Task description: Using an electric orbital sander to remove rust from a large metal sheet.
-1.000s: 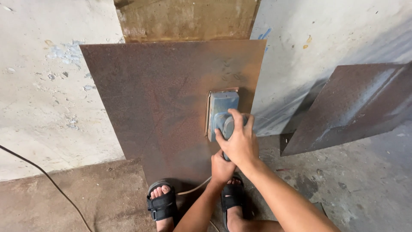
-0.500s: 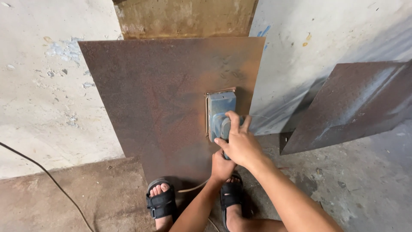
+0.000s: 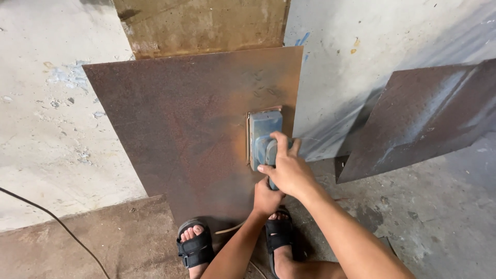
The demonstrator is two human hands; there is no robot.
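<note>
Fingers [image 3: 279, 142] of the right hand [image 3: 289, 170] are curled over the top of a blue-grey electric sander [image 3: 264, 137], which is grasped firmly from above; the left hand [image 3: 267, 199] is clenched around the tool's rear handle, just below at 6 o'clock. With both hands so placed, the flat rectangular pad appears to be pressed evenly against the surface, which would steady it against vibration.

The sander is held flat on a large rusty steel sheet [image 3: 191, 134], near the sheet's right edge, at about 3 o'clock from its middle. The sheet is leaned nearly upright against a pale, patchy concrete wall [image 3: 46, 119], presumably so that its whole face can be reached from a squat. Its surface is seen to be brown-red, matt and finely pitted, with an orange streak beside the pad.

A second steel plate [image 3: 423, 119], darker and mottled grey, is propped at 3 o'clock, well apart from the tool. A worn ochre panel [image 3: 201, 26] is seen at 12 o'clock behind the sheet. Two feet in black sandals [image 3: 195, 247] are planted at 6 o'clock on the rough concrete floor [image 3: 439, 206], and a thin black cable [image 3: 51, 219] is trailed across it at 8 o'clock.
</note>
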